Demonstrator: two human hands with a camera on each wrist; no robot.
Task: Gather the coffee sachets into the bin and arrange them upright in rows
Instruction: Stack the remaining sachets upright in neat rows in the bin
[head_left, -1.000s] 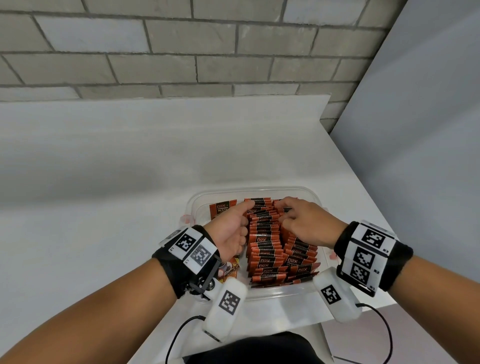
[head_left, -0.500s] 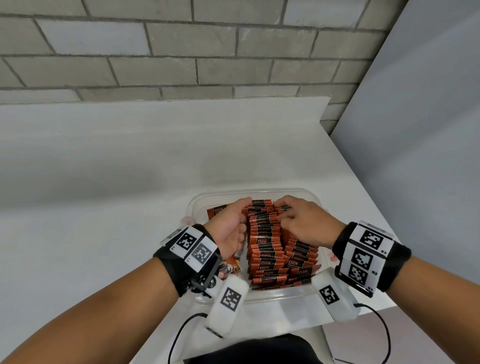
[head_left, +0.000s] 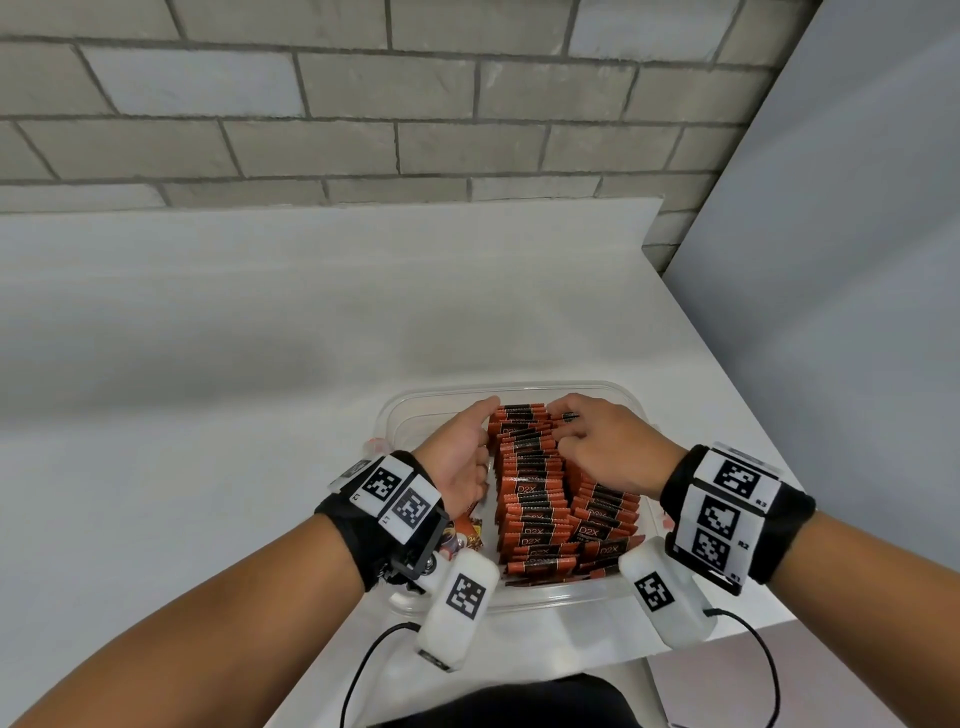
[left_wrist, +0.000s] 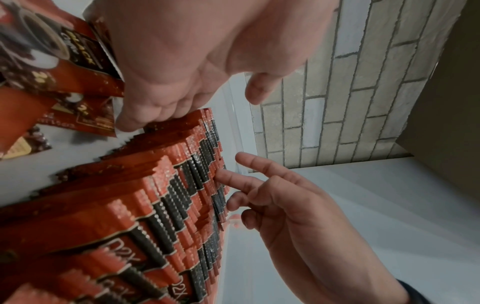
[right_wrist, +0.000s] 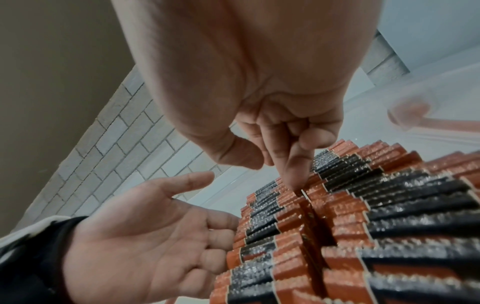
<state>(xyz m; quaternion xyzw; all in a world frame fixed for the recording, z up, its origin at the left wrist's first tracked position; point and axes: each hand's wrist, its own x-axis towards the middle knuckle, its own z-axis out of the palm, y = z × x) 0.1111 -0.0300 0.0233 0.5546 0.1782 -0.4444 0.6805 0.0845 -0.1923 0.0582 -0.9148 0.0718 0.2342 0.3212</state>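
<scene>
White table (head_left: 218, 395) pushed into a corner, grey brick wall (head_left: 363, 104) behind it and a plain grey panel (head_left: 841, 260) on my right. The clear plastic bin (head_left: 550, 597) sits at the near edge right in front of me, and both my hands are in it.

The coffee sachets (head_left: 530, 483) are the red and black ones, packed standing on edge in two rows that run away from me, left row and right row touching. A few have "D2X" showing on the near end. There's a looser bunch of sachets (left_wrist: 59, 67) lying flat-ish in the left part of the bin, just under my left wrist, not lined up with the rest.

My left hand (head_left: 462, 452) is flat against the outer side of the left row, fingers (right_wrist: 218, 236) straight and relaxed, tips touching the sachet edges, thumb sticking out free. Not gripping anything, just bracing.

My right hand (head_left: 597, 447) is over the far end of the rows. Index finger (right_wrist: 293, 170) is poking down into the seam between the two rows, right where a gap opens up, and the other fingers are partly curled. I don't see it pinching any sachet, more like pressing with the one fingertip.

Both wrists have black wristbands (head_left: 779, 525) with the white marker blocks strapped on.
</scene>
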